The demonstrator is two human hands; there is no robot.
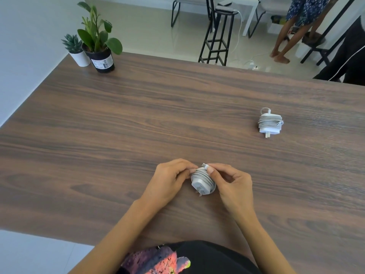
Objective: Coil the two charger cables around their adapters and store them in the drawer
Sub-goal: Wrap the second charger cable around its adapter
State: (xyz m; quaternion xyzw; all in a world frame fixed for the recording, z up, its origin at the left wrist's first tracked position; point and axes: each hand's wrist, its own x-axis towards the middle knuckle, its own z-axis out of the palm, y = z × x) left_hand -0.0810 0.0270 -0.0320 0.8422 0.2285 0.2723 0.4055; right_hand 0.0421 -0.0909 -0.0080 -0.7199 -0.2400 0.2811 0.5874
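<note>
Fingers (pixel 189 168) of the left hand (pixel 169 178) curl in against the left side of a white adapter (pixel 201 185), thumb and fingertips pressed to the grey cable (pixel 203 176) wound round it. Opposite them, the right hand (pixel 235 184) pinches the cable's free end, a small white connector (pixel 205 165), between thumb and forefinger just above the coil; its other fingers are loosely bent and touch nothing. The adapter sits low over the worktop (pixel 118 135), between the two hands, its plug prongs pointing down and toward the person. Whether it rests on the wood or is lifted slightly cannot be told. The cable lies in neat turns around the adapter's body.

Both bare forearms reach in from the bottom edge, above a black garment with a pink and yellow print.

Farther off and well to the right, a second adapter (pixel 270 123) lies alone on the worktop, its cable already coiled around it, with a small loop at the far end and prongs facing the near side.

At the far left corner of the worktop stand two potted plants just beside each other: a leafy one in a black pot (pixel 101 60) and a small succulent in a white pot (pixel 80 57).

Beyond the worktop, on the pale floor, are black metal stools and the bare legs of another person.
</note>
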